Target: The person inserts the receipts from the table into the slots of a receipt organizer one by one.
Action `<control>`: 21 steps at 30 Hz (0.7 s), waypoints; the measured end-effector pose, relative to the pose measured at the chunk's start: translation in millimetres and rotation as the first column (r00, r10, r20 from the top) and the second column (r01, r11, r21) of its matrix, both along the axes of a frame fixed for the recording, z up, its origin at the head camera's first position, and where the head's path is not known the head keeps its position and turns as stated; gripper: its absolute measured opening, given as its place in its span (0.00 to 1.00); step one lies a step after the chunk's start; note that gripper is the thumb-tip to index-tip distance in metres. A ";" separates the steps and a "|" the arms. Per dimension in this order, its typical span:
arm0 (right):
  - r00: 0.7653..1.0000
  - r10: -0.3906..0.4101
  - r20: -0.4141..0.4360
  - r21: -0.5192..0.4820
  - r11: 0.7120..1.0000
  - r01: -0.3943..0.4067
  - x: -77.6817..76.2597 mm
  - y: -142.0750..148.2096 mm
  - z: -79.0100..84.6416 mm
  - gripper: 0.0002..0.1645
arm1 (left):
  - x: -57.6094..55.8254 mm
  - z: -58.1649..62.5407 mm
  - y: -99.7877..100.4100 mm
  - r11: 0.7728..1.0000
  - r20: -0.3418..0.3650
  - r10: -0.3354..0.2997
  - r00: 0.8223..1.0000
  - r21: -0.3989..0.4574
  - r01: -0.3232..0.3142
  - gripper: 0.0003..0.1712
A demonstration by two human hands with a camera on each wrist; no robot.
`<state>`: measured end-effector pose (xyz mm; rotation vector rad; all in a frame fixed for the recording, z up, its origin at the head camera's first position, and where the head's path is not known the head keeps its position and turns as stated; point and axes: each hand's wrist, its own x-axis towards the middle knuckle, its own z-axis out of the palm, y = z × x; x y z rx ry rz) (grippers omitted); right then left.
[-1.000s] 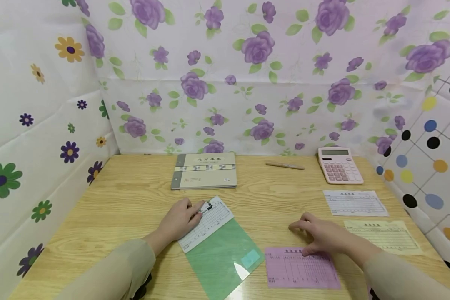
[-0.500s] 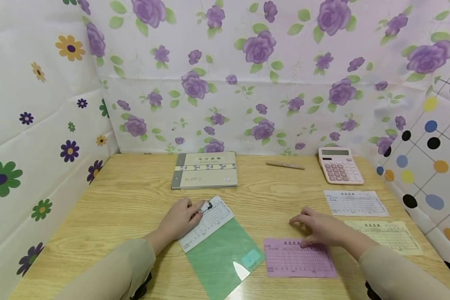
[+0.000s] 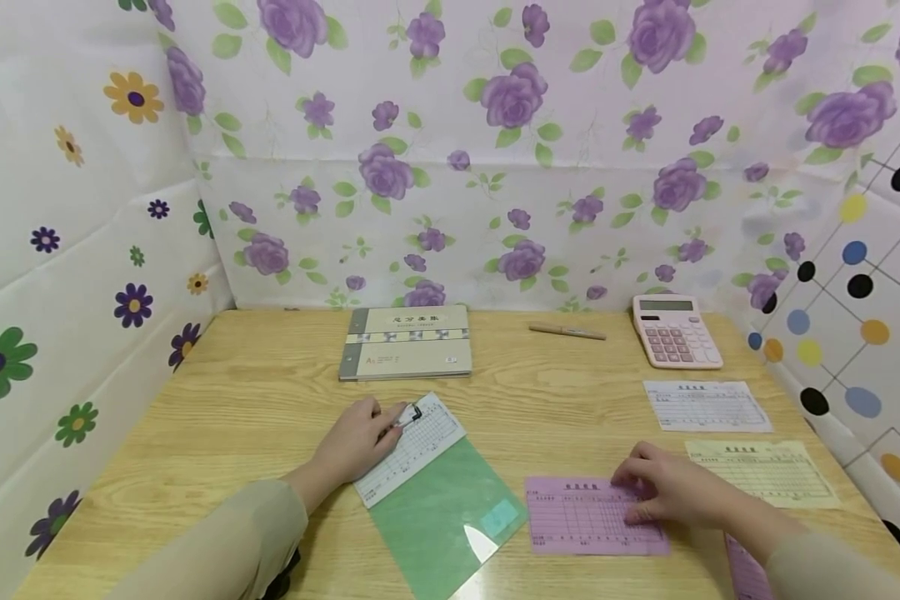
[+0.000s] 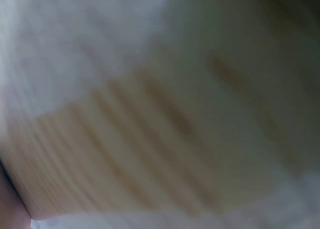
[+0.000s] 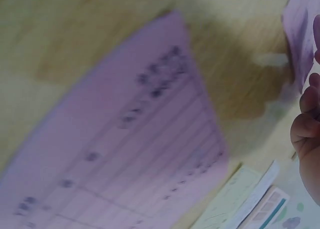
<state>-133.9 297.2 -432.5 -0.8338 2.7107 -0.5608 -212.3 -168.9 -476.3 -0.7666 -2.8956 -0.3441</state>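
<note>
In the head view my left hand [image 3: 360, 442] lies at the head of a green clipboard [image 3: 450, 508], its fingers gripping around the dark clip [image 3: 417, 413]. A white printed form [image 3: 420, 446] lies across the board's upper part, partly covered by the fingers. My right hand [image 3: 675, 483] is over the right part of a pink printed form [image 3: 577, 521], thumb and fingertips apart at the paper. A second pink form [image 3: 746, 567] lies partly under the right forearm and fills much of the right wrist view. The left wrist view is blurred.
A yellow form [image 3: 768, 471] and another white form [image 3: 708, 408] lie at the right of the wooden table [image 3: 255, 375]. Behind them stands a pink calculator [image 3: 677, 333]. A tan pen [image 3: 567, 332] and an account book [image 3: 408, 342] lie near the back wall.
The pink form slid slightly away from me, then stayed put. My right hand has since moved right and nearer, its fingertips now over the paper. The left hand kept its place.
</note>
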 end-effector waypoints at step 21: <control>0.986 -0.162 -0.031 0.055 0.985 0.164 -19.9 22.2 0.5 0.23 | 0.7 -0.7 1.9 1.000 0.005 0.005 1.000 0.018 -0.005 0.27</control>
